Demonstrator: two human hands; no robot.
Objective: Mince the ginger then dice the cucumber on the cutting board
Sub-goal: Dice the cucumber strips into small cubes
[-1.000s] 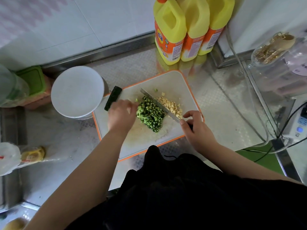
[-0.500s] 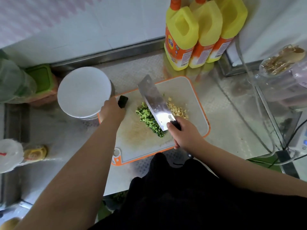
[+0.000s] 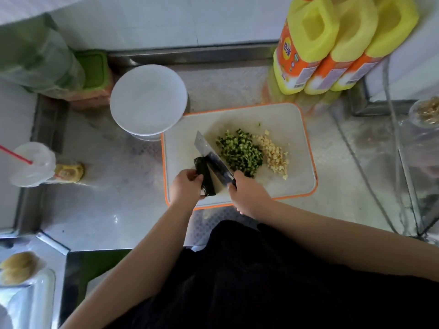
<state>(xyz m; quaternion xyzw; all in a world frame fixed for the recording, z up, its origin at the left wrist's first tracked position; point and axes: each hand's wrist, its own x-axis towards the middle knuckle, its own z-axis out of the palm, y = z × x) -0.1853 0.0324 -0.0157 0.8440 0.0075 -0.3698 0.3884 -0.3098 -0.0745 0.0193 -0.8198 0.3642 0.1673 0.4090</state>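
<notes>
Left hand [image 3: 186, 186] gripping remaining cucumber piece [image 3: 206, 178] at near-left of cutting board [image 3: 294, 122]; right hand [image 3: 247, 192] clenched on cleaver [image 3: 211, 155] handle. Diced cucumber [image 3: 240, 153] and minced ginger [image 3: 275, 154] piled mid-board. Advisable — fingertips curled back, piece flat, blade vertical, even slices.
</notes>
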